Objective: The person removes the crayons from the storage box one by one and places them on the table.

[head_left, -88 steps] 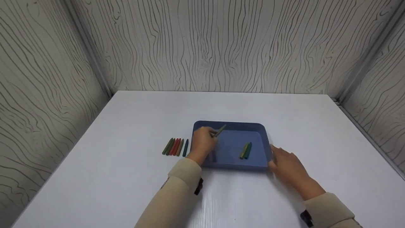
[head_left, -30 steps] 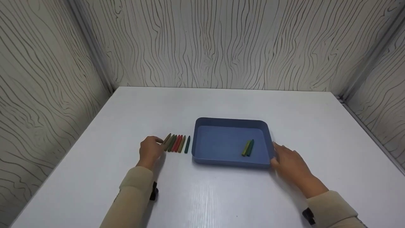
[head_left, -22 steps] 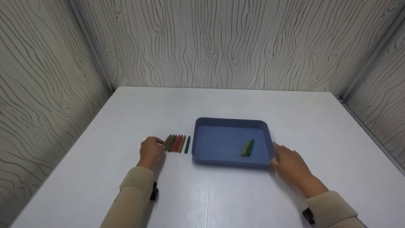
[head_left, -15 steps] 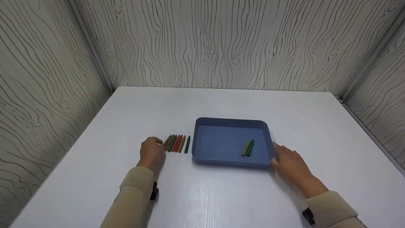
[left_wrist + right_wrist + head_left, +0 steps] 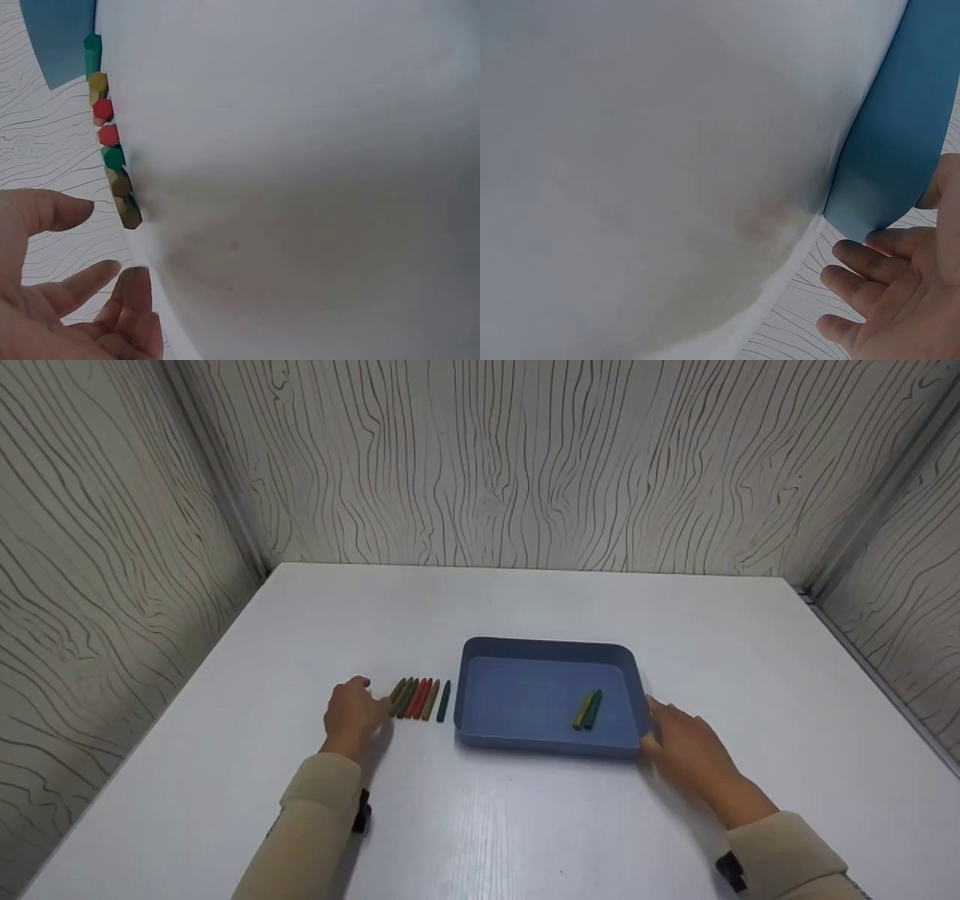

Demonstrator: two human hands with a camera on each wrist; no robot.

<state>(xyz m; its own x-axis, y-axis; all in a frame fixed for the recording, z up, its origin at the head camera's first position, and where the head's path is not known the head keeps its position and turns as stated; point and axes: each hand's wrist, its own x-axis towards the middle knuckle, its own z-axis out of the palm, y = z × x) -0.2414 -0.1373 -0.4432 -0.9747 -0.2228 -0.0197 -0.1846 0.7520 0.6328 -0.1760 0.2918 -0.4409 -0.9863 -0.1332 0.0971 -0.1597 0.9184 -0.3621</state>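
A row of several crayons, green, red, brownish and teal, lies on the table left of a blue tray. Beside the row's left end is my left hand. In the left wrist view its fingers are spread and hold nothing; the thumb is nearest to the end olive-brown crayon. Inside the tray lie a yellowish crayon and a dark green crayon. My right hand rests against the tray's right side near its front corner, fingers relaxed; part of the thumb is hidden behind the wall.
The white table bears the tray and crayons. A wood-grain patterned panel stands behind it, with similar panels at both sides.
My left hand has carried an olive-brown crayon from the tray to the row's left end, laid it down and let go, opening its fingers. The right hand stays at the tray.
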